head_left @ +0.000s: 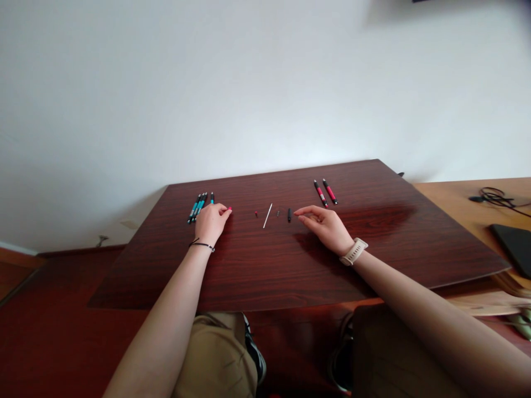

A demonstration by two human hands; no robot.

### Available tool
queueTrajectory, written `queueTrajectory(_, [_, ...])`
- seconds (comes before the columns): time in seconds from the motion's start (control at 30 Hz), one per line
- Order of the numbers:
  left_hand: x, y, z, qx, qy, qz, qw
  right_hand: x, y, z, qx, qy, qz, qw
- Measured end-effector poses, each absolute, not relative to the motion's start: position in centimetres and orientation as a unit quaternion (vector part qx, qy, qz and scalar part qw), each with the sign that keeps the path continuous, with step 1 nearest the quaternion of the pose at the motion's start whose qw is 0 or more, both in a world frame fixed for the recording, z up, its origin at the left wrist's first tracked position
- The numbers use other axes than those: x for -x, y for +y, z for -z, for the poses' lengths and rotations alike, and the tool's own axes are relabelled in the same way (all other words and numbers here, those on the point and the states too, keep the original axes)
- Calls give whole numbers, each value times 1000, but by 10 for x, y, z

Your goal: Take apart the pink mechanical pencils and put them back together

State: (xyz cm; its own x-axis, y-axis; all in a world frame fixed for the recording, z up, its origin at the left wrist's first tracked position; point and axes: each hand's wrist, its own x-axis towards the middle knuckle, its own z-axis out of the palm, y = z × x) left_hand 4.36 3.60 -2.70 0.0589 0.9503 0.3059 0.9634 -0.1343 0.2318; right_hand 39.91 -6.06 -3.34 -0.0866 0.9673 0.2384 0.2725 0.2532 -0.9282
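My left hand (pixel 211 222) is closed in a pinch on a pink pen barrel (pixel 229 208); only its end shows past the fingertips. My right hand (pixel 327 225) hovers with its index finger and thumb a little apart, just right of a short black pen grip (pixel 289 215), and I see nothing between them. Between the hands, loose pen parts lie in a row on the dark table (pixel 257 265): a small red-and-black piece (pixel 256 213), a white ink refill (pixel 267 215), a tiny spring (pixel 277 213) and the black grip.
Several blue-and-black pens (pixel 198 207) lie beyond my left hand, partly hidden by it. Two pink-and-black pens (pixel 330 191) lie at the back right. A lighter wooden surface (pixel 448 193) at right holds a black cable (pixel 493 196) and a dark flat object (pixel 512 246).
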Motion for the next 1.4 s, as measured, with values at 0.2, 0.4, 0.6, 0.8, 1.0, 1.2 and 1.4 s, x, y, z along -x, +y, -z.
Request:
queueTrajectory(0.2, [-45,35,27,724,-664,187,28,-399,-60,35,487,-636,-371,470])
queueTrajectory(0.4, [-46,30,20,699,-685,194,72,-398,-61,30,483,-632,-375,475])
queueTrajectory(0.6, [-67,14,1,732,-616,274,97,-395,-61,29,474,-638,-401,456])
queueTrajectory(0.8, [-120,-13,-9,834,-445,326,-3,-390,-64,28,428,-638,-498,402])
queueTrajectory(1.0, [-177,-38,-4,882,-313,323,-143,-384,-67,33,405,-647,-505,403])
queueTrajectory(1.2, [-196,-41,1,893,-285,316,-149,-383,-66,37,407,-692,-413,431])
queueTrajectory(1.4, [-195,-40,4,903,-261,304,-158,-384,-62,44,403,-725,-372,416])
